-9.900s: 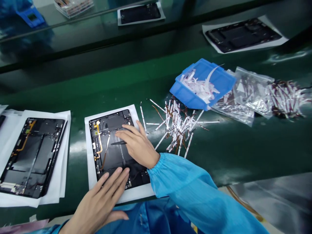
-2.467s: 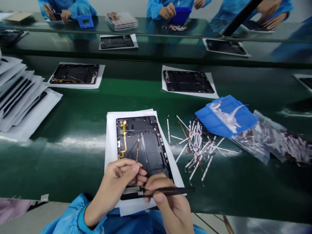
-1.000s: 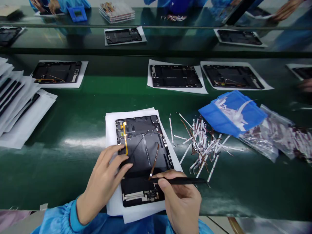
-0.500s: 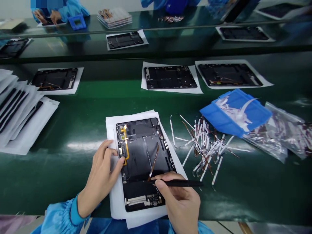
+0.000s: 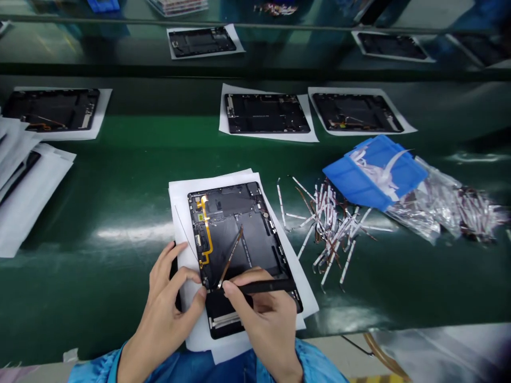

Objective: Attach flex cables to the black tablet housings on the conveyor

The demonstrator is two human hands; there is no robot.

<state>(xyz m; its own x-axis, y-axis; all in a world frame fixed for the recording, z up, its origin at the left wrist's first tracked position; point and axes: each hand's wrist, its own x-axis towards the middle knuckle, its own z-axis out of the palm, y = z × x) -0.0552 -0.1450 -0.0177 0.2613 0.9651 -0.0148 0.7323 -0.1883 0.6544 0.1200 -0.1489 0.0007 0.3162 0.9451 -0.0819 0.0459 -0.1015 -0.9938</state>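
An opened black tablet housing (image 5: 255, 250) lies on white paper sheets (image 5: 181, 197), with an orange flex cable (image 5: 207, 234) along its left side. My left hand (image 5: 167, 303) is at the housing's lower left edge, thumb and index finger bent close together on it. Something dark shows behind these fingers; I cannot make it out. My right hand (image 5: 267, 314) grips black tweezers (image 5: 271, 286) over the lower part of the housing. At the tweezer tips is the lower end of a thin brown-and-white flex strip (image 5: 231, 255), slanting up to the right. My fingers partly cover the tips.
Right of the housing lies a loose pile of flex strips (image 5: 331, 229). Behind it a blue bin (image 5: 375, 173) of white scraps stands by plastic bags (image 5: 447, 205). Several tablet housings on paper, such as one housing (image 5: 267, 113), lie farther back. Stacked paper-wrapped pieces (image 5: 27, 197) are at left.
My right hand has moved left with the tweezers and the strip, towards the housing's left edge. My left hand has slid down along that edge. The camera view has tilted down.
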